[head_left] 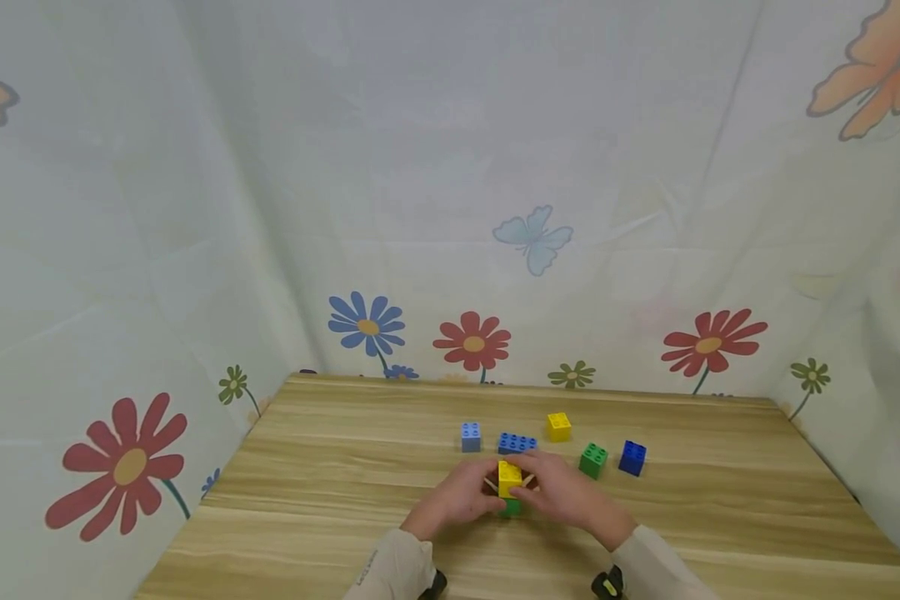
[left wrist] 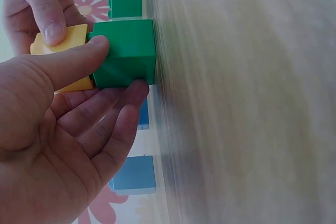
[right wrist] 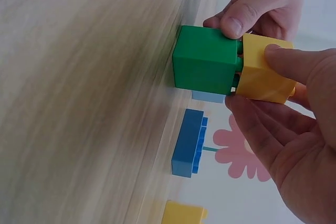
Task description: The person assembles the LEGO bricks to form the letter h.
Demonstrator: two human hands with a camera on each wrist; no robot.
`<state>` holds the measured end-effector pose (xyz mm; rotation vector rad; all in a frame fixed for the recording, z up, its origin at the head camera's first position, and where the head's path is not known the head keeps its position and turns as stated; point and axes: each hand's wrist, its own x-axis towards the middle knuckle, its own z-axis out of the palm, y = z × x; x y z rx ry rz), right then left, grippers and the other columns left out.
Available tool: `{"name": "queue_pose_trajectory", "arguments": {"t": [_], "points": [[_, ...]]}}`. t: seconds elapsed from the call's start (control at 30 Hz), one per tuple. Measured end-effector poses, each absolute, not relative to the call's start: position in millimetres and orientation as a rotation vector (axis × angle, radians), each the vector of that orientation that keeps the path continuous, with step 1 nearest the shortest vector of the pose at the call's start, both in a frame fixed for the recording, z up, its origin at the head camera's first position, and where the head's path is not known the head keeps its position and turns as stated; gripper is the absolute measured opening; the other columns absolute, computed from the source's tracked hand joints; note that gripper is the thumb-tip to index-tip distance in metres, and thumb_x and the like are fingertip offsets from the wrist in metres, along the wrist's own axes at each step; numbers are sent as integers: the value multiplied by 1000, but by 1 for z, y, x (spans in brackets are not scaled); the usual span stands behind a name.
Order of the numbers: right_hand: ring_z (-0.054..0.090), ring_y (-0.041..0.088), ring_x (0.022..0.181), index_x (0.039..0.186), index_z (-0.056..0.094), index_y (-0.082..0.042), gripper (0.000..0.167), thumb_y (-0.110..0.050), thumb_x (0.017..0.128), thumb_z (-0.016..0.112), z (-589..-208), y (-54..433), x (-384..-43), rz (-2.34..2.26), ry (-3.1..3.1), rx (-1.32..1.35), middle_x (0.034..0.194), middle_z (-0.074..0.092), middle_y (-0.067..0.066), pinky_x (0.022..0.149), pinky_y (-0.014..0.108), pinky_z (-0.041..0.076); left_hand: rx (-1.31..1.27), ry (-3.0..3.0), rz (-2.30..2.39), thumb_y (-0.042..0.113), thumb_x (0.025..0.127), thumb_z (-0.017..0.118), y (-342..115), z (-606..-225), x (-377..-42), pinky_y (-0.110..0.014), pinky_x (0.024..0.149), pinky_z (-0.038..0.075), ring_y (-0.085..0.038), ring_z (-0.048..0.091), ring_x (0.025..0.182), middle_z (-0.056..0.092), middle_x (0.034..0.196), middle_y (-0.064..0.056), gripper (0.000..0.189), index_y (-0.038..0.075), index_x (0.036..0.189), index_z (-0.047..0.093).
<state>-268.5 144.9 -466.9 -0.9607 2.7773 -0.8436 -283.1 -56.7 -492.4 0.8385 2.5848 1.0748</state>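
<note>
A yellow toy brick (head_left: pixel 509 478) sits above a green brick (head_left: pixel 510 506) at the near middle of the wooden table. My left hand (head_left: pixel 461 494) grips the green brick from the left, its thumb near the seam in the left wrist view. From the other side my right hand (head_left: pixel 562 492) pinches the yellow brick between thumb and fingers. In the right wrist view, green studs show in a narrow gap between the yellow brick (right wrist: pixel 257 72) and the green brick (right wrist: pixel 205 61), so the two are not pressed fully together. The green brick's base is at the tabletop.
Behind the hands lie a light blue brick (head_left: pixel 471 437), a longer blue brick (head_left: pixel 517 443) and another yellow brick (head_left: pixel 558 427). A second green brick (head_left: pixel 593 460) and a dark blue brick (head_left: pixel 632 458) stand to the right. Flower-printed cloth (head_left: pixel 420 167) encloses the table (head_left: pixel 330 483).
</note>
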Motion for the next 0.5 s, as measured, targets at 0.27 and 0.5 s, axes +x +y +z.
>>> {"name": "queue_pose_trajectory", "arguments": {"t": [0.27,0.5], "points": [[59,11,90,134,52,-6,52,-21,88,69,-468,145,-268,-841,2779,-980,125,56,9,74,21,51,851,2587,1063,12,84,72,-57,-492,-283,-19,76,49,-3,58,89,62,102,9,35,13,117,59],[60,9,86,134,52,-7,55,-21,85,72,-469,145,-267,-802,2827,-1019,116,59,7,70,17,50,838,2582,1065,12,84,73,-57,-491,-283,-21,77,49,-3,58,89,63,101,9,33,14,115,60]]}}
